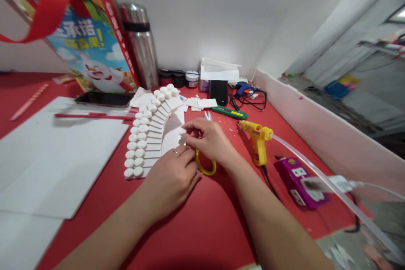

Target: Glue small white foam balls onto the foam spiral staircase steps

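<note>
A white curved piece (pixel 153 137) lies on the red table, with thin strips fanned across it and a double row of small round white discs (pixel 141 144) along its left and top edge. My right hand (pixel 207 138) is closed, its thumb and finger pinching a small white disc (pixel 182 132) at the piece's right side. My left hand (pixel 177 168) rests just below, over the piece's lower right part, its fingers curled near the same spot; what they hold is hidden. Yellow-handled scissors (pixel 207 173) lie partly under my right hand.
A yellow glue gun (pixel 257 139) and a purple box (pixel 299 181) lie on the right. Behind are a green cutter (pixel 229 112), paint jars (pixel 191 79) and a steel flask (pixel 141 46). White boards (pixel 60 156), a phone (pixel 103 99) and a printed bag (pixel 95 50) occupy the left.
</note>
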### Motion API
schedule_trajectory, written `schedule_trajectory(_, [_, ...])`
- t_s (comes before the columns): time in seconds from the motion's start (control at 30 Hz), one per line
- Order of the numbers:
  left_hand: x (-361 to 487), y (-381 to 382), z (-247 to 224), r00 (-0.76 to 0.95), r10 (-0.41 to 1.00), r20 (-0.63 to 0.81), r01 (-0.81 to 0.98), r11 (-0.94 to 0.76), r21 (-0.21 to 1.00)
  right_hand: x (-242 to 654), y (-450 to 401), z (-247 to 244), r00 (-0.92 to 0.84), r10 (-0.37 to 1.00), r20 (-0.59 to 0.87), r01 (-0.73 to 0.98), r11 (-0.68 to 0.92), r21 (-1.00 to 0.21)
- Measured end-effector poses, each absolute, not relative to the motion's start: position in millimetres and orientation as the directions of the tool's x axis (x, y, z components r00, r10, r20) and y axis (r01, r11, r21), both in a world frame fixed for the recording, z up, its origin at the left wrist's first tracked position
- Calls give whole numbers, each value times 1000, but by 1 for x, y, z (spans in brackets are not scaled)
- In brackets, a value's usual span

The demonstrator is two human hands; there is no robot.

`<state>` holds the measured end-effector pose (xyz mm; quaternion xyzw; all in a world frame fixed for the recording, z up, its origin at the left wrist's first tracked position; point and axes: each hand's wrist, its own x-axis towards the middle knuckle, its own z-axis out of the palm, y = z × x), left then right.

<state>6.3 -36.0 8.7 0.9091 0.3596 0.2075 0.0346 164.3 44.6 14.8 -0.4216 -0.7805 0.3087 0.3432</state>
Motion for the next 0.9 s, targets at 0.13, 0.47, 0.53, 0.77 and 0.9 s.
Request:
schedule_trajectory(0.13, [8,-35,4,660,687,305,679,-719,148,169,50,15,-307,907,290,474,410,-779])
schedule_trajectory(0.47, [2,-28,14,684,700,206,619,-706,343,172,58,6,-265,921,285,459,380,-803])
schedule_trajectory(0.53, [3,-33,17,692,697,189,625,-709,326,172,59,5,-250,927,281,450,368,-814])
schedule_trajectory(0.77, [25,-62,21,812,481,330,497,-867,42,174,60,4,-232,939,255,431,334,-838])
schedule_trajectory(0.9, [28,-56,8,774,416,476,480,-877,-13,174,59,7,-228,940,254,472,335,-816])
